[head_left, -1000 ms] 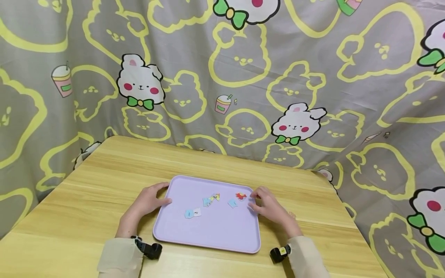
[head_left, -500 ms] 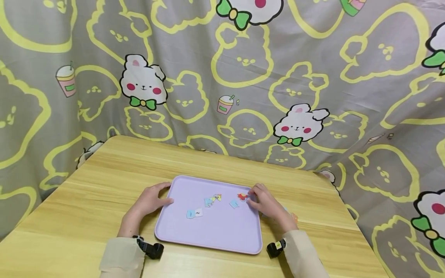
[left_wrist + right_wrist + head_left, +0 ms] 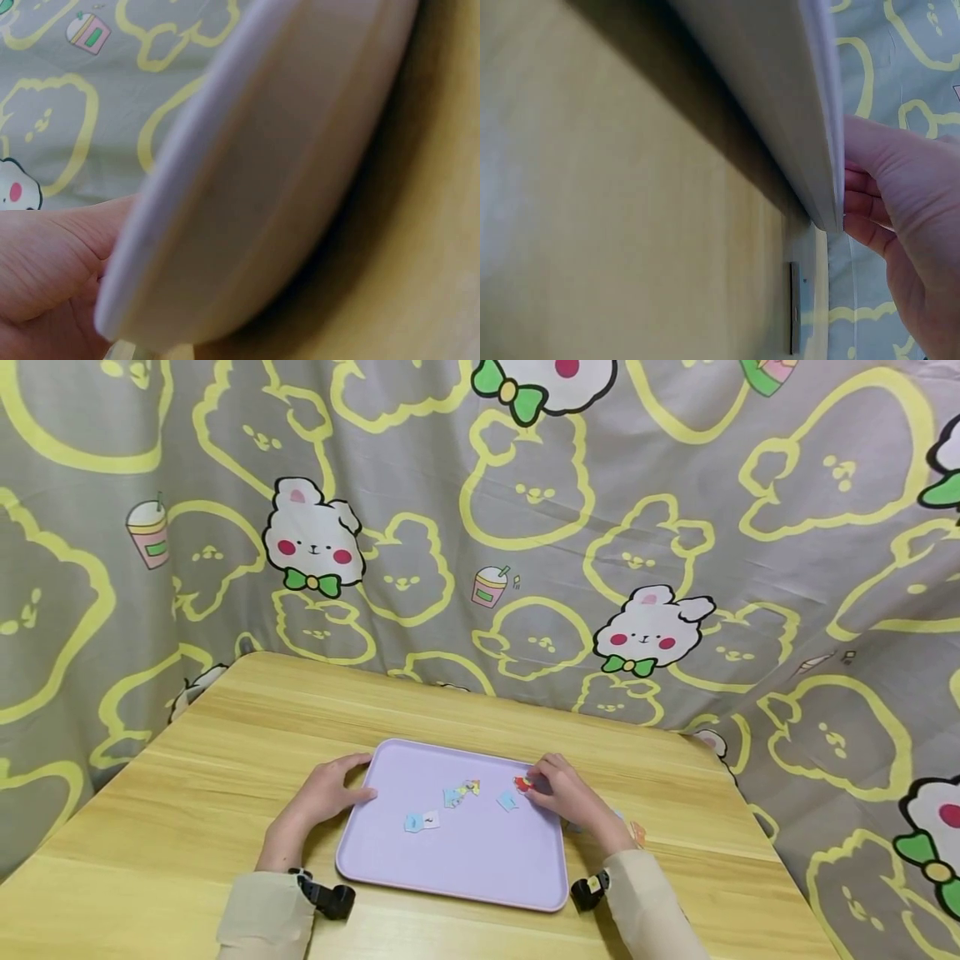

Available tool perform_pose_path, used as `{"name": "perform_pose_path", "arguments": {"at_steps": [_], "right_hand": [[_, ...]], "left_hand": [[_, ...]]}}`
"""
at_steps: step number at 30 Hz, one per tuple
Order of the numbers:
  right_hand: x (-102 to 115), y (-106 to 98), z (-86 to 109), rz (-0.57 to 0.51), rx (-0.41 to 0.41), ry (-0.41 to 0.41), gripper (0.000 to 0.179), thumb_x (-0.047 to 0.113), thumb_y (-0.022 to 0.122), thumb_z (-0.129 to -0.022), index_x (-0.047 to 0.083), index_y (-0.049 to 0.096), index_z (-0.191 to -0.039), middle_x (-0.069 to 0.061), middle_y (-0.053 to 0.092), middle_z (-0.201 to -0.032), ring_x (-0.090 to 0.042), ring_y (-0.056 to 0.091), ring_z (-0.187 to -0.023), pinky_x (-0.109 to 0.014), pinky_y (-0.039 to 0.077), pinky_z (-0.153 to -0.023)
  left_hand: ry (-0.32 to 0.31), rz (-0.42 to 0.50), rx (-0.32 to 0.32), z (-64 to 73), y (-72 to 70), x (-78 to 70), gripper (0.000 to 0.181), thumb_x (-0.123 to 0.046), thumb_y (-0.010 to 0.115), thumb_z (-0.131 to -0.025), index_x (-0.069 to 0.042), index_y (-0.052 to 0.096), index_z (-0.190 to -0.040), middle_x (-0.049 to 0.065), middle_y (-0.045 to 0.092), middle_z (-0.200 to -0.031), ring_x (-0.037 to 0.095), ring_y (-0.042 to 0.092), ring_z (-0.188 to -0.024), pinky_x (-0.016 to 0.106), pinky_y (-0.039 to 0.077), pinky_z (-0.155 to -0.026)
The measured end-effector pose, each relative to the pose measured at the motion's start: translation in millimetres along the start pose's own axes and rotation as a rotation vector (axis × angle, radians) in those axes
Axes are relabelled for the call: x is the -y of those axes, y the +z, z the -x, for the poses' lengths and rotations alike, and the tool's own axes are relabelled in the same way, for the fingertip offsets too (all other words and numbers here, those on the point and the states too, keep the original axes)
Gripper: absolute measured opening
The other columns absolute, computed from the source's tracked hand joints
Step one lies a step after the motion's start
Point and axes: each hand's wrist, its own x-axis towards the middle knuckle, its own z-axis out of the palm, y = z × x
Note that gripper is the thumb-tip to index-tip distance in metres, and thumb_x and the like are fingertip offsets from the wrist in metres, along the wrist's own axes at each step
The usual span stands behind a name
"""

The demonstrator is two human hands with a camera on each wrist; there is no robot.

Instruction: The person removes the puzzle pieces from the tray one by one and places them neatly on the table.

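A lilac tray (image 3: 457, 877) lies on the table with several small printed puzzle pieces on it. My left hand (image 3: 330, 789) grips its left rim, thumb over the edge; in the left wrist view the rim hides most of the fingers. At the tray's upper right, the thumb and fingers of my right hand (image 3: 562, 789) pinch a red puzzle piece (image 3: 522, 785), partly covered. Just below it is a light-blue piece (image 3: 507, 801). A yellow-and-blue pair (image 3: 461, 793) sits near the middle, and a blue-and-white pair (image 3: 422, 821) lies lower left.
More pieces, one of them orange (image 3: 638, 834), lie on the wooden table (image 3: 300, 710) right of the tray, partly behind the right forearm. Another piece (image 3: 795, 307) shows edge-on in the right wrist view. A patterned grey curtain (image 3: 420, 460) hangs behind the table.
My right hand has moved left from the tray's right rim onto the red piece. Pieces on the table have come into view beside the right forearm. The left hand keeps its place.
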Motion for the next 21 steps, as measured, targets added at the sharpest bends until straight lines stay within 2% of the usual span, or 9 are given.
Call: {"name": "perform_pose_path", "arguments": {"at_steps": [6,13,21], "right_hand": [[-0.3,1.0,-3.6,-0.005,0.031,-0.008,0.019,0.02,0.074,-0.087,0.009,0.07,-0.101,0.0,0.061,-0.098,-0.011,0.048,-0.088,-0.027,0.05,-0.074],[0.4,-0.6,-5.6,-0.081,0.056,0.012,0.015,0.018,0.076,-0.084,0.01,0.065,-0.092,0.002,0.058,-0.089,-0.009,0.047,-0.082,-0.02,0.047,-0.067],[2.5,1.8,-0.8,-0.13,0.014,0.013,0.02,0.02,0.079,-0.079,0.011,0.062,-0.087,0.003,0.057,-0.086,-0.007,0.046,-0.08,-0.019,0.047,-0.068]], "left_hand": [[0.001,0.007,0.0,-0.8,0.6,0.0,0.062,-0.022,0.07,-0.09,0.001,0.047,-0.143,0.028,0.045,-0.147,0.049,0.038,-0.138,0.061,0.035,-0.114],[0.006,0.004,-0.006,-2.9,0.7,1.0,0.062,-0.022,0.071,-0.09,0.001,0.047,-0.142,0.028,0.046,-0.147,0.049,0.038,-0.138,0.061,0.035,-0.115],[0.0,0.001,-0.001,-1.5,-0.1,1.4,0.062,-0.022,0.07,-0.09,0.001,0.047,-0.142,0.028,0.046,-0.146,0.049,0.038,-0.138,0.061,0.035,-0.114]]}}
